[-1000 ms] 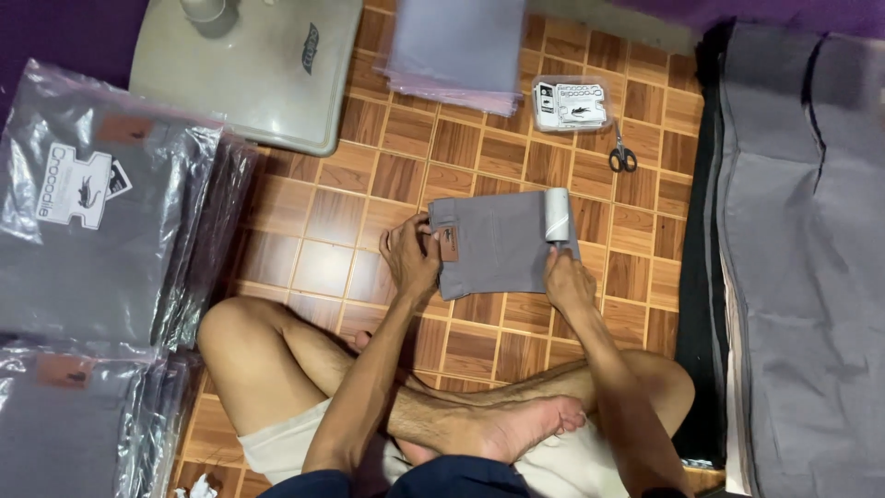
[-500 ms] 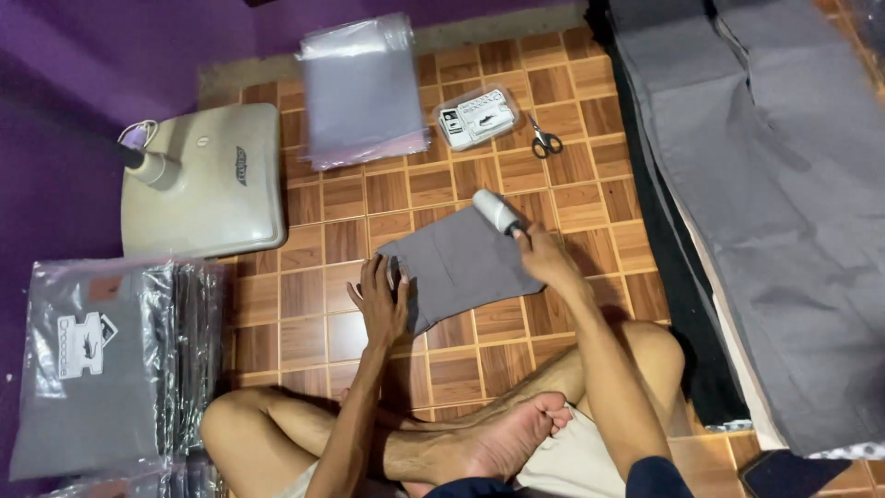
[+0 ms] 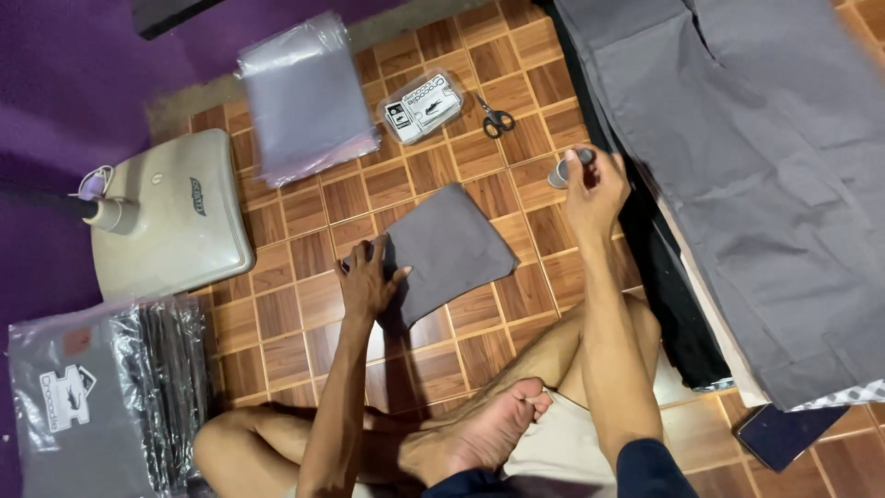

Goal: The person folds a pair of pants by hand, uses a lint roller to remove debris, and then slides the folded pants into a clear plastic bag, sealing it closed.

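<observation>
view: head camera, looking down at a person seated cross-legged on a brown wood-pattern tiled floor [image 3: 295,314]
left hand: left hand [image 3: 367,278] flat, fingers spread, pressing on the near-left corner of a folded grey fabric garment [image 3: 449,247]; not clenched, no grip, just palm down
folded garment: lies flat mid-floor, roughly square, turned at an angle to the tiles; only the left hand touches it
right hand: right hand [image 3: 595,192] raised off the floor, fingers closed around a small lint roller with pale roll and dark handle [image 3: 564,170]; roller end sticks out left of the fingers, clear of the folded garment
roller position: right of the folded garment, just beside the dark edge of the cloth pile
cloth pile: large stack of unfolded grey fabric pieces [image 3: 756,148] along the right edge of the floor, black layer underneath
scissors: small black-handled scissors [image 3: 495,118] on the floor, far side, between the roller and the card box
card box: clear plastic box of white printed cards [image 3: 424,107], just left of the scissors
bags: stack of empty clear plastic bags [image 3: 304,97], far-left part of the floor, blurred
fan base: beige plastic stand base with pole [image 3: 171,217] at the left edge
packed stack: pile of bagged grey garments with white tags [image 3: 101,406], near-left corner
phone: dark flat phone-like slab [image 3: 784,432], near-right corner, partly under the cloth
legs: bare crossed legs and foot [image 3: 479,433] at the near edge
</observation>
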